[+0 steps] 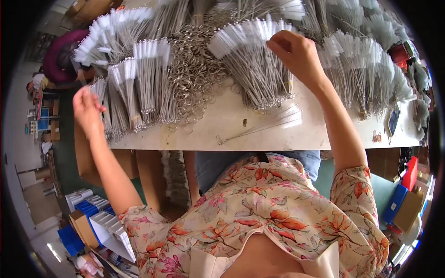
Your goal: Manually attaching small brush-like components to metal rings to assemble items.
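Observation:
My right hand (296, 54) is above the middle pile of straw brushes (252, 69), thin wire stems with white bristle heads. Its thumb and forefinger are pinched at the white bristle end of a brush. My left hand (89, 113) is at the table's left edge, beside the left bundles of brushes (125, 88). Its fingers are slightly blurred and apart, with nothing plainly held. On the table in front of me lie a few loose brushes (264, 129), their bristle ends pointing right.
A heap of metal rings (197, 60) lies between the brush piles. More brush bundles (357, 69) crowd the right side. A dark flat object (393, 119) lies near the right edge of the white table (185, 139). Cardboard boxes (109, 162) stand below the left side.

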`<action>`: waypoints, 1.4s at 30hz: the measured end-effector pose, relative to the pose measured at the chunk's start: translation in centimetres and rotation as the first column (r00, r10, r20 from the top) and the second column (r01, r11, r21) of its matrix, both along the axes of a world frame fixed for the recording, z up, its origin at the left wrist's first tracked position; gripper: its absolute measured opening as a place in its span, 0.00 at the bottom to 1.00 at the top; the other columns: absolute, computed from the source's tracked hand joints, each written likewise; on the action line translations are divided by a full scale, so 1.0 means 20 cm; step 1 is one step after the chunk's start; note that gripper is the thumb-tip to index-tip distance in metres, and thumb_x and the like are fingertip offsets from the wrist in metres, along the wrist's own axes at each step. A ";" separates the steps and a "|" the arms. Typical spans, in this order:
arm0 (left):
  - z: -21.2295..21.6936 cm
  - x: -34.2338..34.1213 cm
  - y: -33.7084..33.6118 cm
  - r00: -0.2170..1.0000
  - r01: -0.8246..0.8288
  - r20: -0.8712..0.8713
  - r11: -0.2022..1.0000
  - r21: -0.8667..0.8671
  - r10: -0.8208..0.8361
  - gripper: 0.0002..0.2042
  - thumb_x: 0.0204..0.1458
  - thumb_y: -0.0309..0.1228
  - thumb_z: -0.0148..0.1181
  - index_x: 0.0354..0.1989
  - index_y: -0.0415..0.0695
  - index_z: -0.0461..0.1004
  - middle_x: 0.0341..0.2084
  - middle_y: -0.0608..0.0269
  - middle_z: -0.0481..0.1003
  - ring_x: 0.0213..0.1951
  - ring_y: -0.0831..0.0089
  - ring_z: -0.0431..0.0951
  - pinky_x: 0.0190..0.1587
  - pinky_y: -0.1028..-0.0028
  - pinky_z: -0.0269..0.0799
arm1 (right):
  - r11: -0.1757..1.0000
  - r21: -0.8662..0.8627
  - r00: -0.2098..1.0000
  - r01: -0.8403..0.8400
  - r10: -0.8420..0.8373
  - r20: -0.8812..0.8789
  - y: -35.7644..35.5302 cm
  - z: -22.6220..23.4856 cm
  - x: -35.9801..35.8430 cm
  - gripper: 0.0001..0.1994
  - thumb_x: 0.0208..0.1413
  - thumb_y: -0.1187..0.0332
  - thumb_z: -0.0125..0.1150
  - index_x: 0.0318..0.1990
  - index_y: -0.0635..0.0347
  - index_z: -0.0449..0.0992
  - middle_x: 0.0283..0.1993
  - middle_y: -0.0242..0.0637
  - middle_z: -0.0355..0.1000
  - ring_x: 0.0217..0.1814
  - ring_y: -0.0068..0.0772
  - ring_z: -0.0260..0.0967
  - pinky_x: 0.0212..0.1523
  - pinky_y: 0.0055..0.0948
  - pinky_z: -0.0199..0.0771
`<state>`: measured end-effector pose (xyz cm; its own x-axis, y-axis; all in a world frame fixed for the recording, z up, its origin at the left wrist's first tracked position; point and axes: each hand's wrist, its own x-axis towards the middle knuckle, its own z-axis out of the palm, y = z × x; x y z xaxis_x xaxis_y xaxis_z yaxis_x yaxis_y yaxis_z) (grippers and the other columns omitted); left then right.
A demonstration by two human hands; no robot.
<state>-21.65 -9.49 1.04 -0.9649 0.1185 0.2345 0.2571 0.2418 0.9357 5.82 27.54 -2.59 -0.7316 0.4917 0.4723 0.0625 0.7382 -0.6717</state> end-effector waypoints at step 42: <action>-0.48 0.82 0.41 0.967 0.255 -0.099 0.905 0.341 -0.235 0.18 0.60 0.38 0.41 0.35 0.32 0.70 0.18 0.68 0.61 0.16 0.86 0.50 0.15 0.86 0.43 | 0.738 0.470 0.594 0.484 -0.671 0.443 0.48 0.01 0.69 0.10 0.49 0.59 0.57 0.29 0.54 0.77 0.25 0.37 0.72 0.27 0.38 0.71 0.29 0.35 0.70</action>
<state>-5.29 -1.29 -8.62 -0.9007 0.2507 0.3549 0.3188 -0.1737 0.9318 19.62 37.22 -2.47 -0.4999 0.8237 0.2676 0.8260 0.5464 -0.1387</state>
